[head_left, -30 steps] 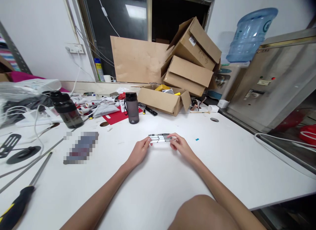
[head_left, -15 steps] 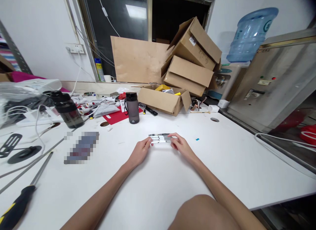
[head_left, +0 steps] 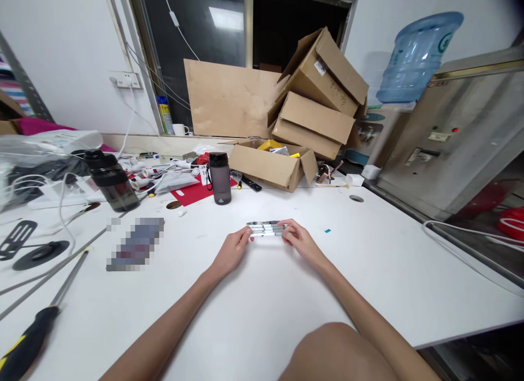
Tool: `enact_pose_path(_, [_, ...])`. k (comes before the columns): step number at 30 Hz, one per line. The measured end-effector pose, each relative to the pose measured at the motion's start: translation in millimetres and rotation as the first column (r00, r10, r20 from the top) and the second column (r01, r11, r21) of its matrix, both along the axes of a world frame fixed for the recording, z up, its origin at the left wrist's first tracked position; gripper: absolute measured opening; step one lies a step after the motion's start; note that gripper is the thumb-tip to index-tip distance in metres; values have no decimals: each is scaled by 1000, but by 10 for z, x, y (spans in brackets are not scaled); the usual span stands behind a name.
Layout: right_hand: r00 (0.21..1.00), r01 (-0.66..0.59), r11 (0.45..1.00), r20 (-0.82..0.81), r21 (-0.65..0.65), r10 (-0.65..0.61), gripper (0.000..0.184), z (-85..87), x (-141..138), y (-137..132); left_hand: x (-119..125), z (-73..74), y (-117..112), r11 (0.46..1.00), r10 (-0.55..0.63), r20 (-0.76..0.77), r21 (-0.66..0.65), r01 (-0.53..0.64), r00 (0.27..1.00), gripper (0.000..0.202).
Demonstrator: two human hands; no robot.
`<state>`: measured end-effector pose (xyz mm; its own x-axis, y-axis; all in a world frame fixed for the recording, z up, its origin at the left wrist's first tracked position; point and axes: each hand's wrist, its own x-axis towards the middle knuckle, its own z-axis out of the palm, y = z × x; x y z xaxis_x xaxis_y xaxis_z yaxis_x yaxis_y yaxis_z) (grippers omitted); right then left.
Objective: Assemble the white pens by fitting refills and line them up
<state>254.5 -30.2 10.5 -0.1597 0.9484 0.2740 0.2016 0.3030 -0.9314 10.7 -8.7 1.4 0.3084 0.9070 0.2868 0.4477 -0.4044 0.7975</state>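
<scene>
Several pens (head_left: 265, 229), white and grey with a dark one at the far side, lie side by side in a flat row between my two hands, over the middle of the white table (head_left: 262, 304). My left hand (head_left: 234, 251) is closed on their left ends, thumb on top. At the right ends, my right hand (head_left: 299, 240) grips them between thumb and fingers. The fingertips under the pens are mostly hidden.
Beyond the hands stand a dark grey bottle (head_left: 220, 179) and an open cardboard box (head_left: 270, 165). To the left lie a blurred-out flat object (head_left: 137, 244), a screwdriver (head_left: 43, 323) and a black bottle (head_left: 112, 182). A small blue scrap (head_left: 327, 231) lies at right.
My right hand's fingers have shifted very slightly at the pens' right ends. The pens and my left hand stay in place.
</scene>
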Motion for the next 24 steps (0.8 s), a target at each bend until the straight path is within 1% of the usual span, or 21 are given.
enact_pose_path(3, [1000, -20, 998, -22, -66, 19, 28, -17, 2, 10, 3, -7, 8, 1000, -5, -2, -6, 5, 1000, 47])
enact_pose_path(4, [1000, -19, 998, -22, -64, 17, 29, -19, 3, 12, 4, -12, 11, 1000, -6, -3, -7, 6, 1000, 47])
enact_pose_path(8, [1000, -24, 1000, -11, 14, 24, 26, 3, 2, 2, 6, -16, 11, 1000, -9, -8, -5, 9, 1000, 48])
enact_pose_path(13, [1000, -9, 998, 1, -65, 10, 28, 37, -1, -28, 13, 15, -16, 1000, -19, -3, -14, 19, 1000, 46])
enact_pose_path(17, [1000, 0, 1000, 16, 20, 0, 24, 48, 0, -21, 20, 15, -16, 1000, -9, 1, -11, 9, 1000, 46])
enact_pose_path(18, [1000, -2, 1000, 14, 18, 1, 24, 48, -1, -19, 20, 11, -14, 1000, -7, 1, -11, 7, 1000, 46])
enact_pose_path(21, [1000, -16, 999, 8, -40, 16, 24, 41, -3, -16, 20, 0, -7, 1000, -4, -4, -13, 4, 1000, 46])
enact_pose_path(24, [999, -27, 1000, 18, -14, 28, 23, 35, -2, -22, 17, -4, -5, 1000, -9, -5, -15, 9, 1000, 46])
